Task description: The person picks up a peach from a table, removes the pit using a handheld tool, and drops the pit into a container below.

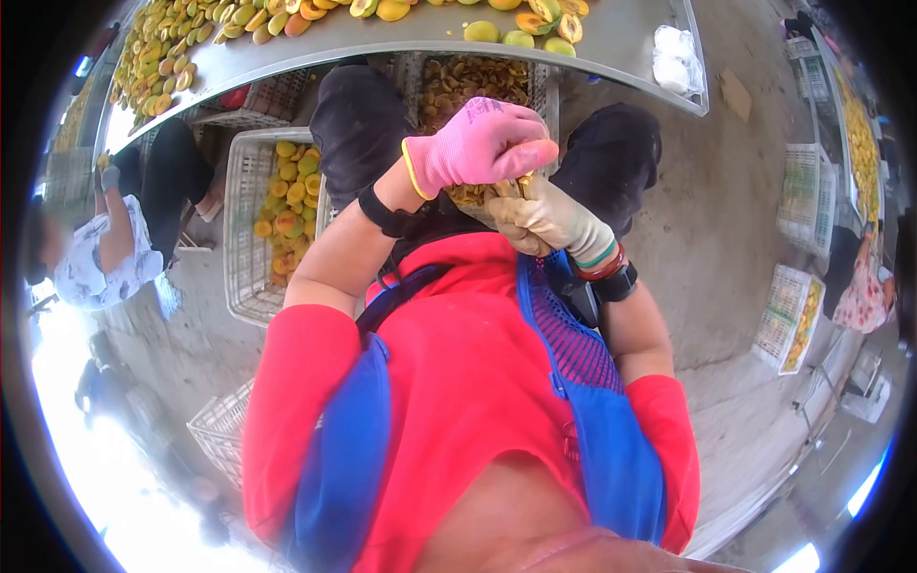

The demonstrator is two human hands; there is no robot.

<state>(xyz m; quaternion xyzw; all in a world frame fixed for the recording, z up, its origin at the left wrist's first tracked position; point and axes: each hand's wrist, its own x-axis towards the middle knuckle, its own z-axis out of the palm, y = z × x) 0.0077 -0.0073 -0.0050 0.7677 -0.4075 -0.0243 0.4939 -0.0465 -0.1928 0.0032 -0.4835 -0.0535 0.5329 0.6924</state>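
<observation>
My left hand (pixel 487 143), in a pink glove with a yellow cuff, is closed in a fist just above my right hand. The fingers hide whatever it grips. My right hand (pixel 546 215), in a beige glove, is closed beneath it, and the two hands touch or nearly touch. A small yellow-orange bit (pixel 525 180) shows between them, too covered to name. Both hands are over my lap, between my knees. Past them, a crate of brownish-orange fruit scraps (pixel 468 91) sits partly under the table.
The metal table (pixel 611 43) holds many yellow-green fruit pieces (pixel 153 62) and a white plastic bundle (pixel 676 62). A white crate (pixel 244 229) of fruit halves (pixel 289 196) stands at left. Co-workers (pixel 105 244) are at both sides. More crates (pixel 788 320) are at right.
</observation>
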